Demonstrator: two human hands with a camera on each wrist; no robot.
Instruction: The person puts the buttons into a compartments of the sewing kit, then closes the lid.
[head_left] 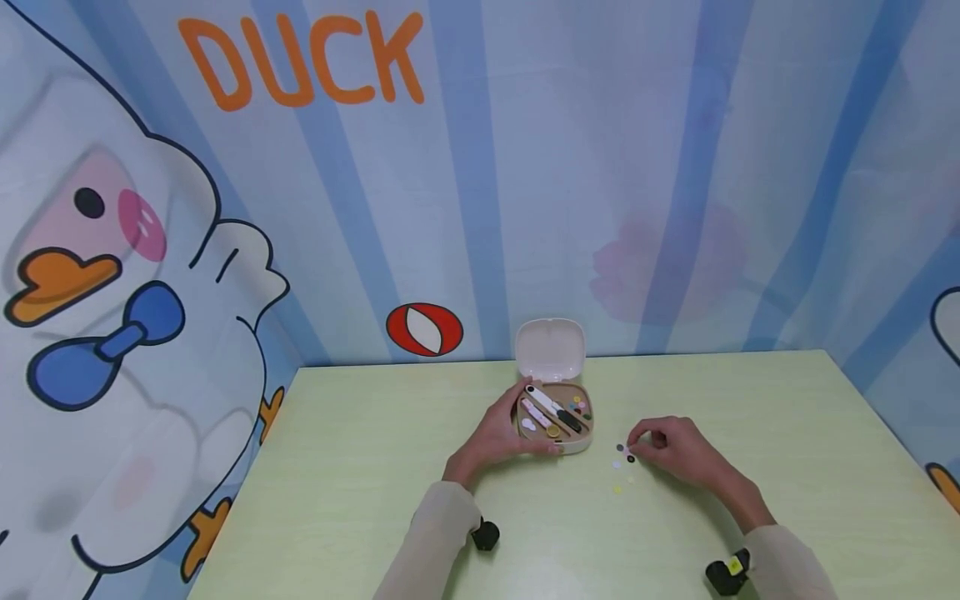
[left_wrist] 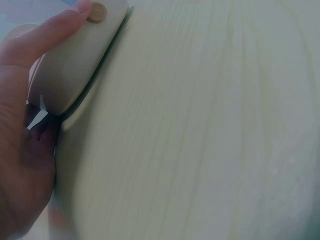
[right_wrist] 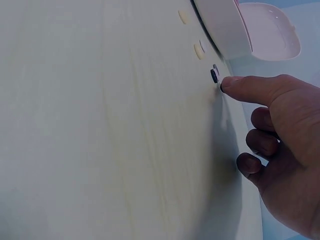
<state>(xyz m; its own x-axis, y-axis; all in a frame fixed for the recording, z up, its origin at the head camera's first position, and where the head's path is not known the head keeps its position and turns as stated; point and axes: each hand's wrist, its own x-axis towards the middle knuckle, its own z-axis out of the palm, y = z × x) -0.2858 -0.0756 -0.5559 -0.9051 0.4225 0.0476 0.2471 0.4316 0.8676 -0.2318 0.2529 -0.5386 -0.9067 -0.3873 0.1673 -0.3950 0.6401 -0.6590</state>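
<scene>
My left hand (head_left: 491, 429) grips a small pale box (head_left: 576, 447) with its lid (head_left: 550, 346) raised, thumb along the front by a round brown catch (left_wrist: 97, 12) and fingers round the left side. In the box's tan insert lie a white-and-black tool (head_left: 555, 408), a pink tool (head_left: 536, 413), a gold round piece (head_left: 553, 431) and small coloured bits (head_left: 577, 403). To the box's right, my right hand (head_left: 678, 450) pinches a small dark button at its fingertips; the fingers partly hide it. Close by lie a black button (head_left: 631, 459) and a grey button (head_left: 620, 447).
More small buttons lie on the pale wooden table (head_left: 360, 467), among them a yellow button (head_left: 617, 489) and a whitish button (head_left: 617, 464). Behind the table's back edge hangs a blue striped duck-print cloth (head_left: 525, 167), close behind the raised lid.
</scene>
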